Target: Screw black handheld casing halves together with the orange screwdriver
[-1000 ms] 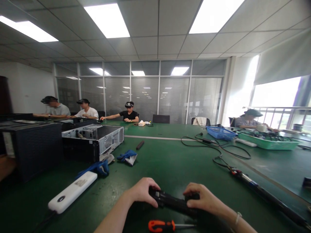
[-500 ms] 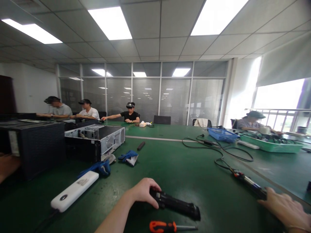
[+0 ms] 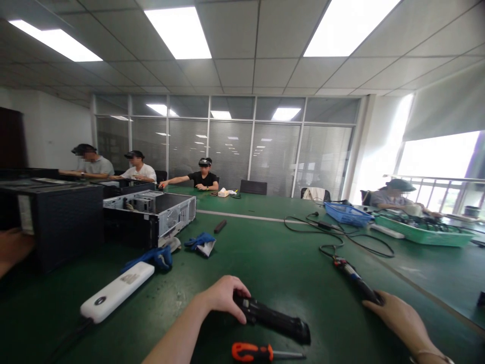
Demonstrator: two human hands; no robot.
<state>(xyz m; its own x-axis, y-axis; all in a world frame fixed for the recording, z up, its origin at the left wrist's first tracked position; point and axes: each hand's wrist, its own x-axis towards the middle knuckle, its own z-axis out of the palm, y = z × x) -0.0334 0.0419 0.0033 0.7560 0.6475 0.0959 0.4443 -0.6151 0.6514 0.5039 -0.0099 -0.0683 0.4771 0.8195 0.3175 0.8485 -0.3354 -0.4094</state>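
My left hand (image 3: 227, 298) is closed around the left end of a long black plastic casing (image 3: 275, 319), which lies slantwise low over the green table. In my right hand (image 3: 397, 316) is the near end of a slim black corded device (image 3: 358, 283), its far end showing red parts and what look like bare wires. A black cable (image 3: 328, 247) runs from that end across the table. Just below the black casing lies an orange-and-black screwdriver (image 3: 253, 352), its shaft pointing right. Neither hand touches it.
A white power strip (image 3: 117, 293), blue gloves (image 3: 200, 242) and an open computer case (image 3: 176, 217) are at left. Beside a dark computer tower (image 3: 68, 222) shows another person's hand (image 3: 13, 247). Blue (image 3: 346, 215) and green baskets (image 3: 424, 233) stand at right. Several people sit around the table.
My right hand has moved left with the corded device, bringing it nearer the black casing, and the cable end shifts with it. My left hand stays in place.
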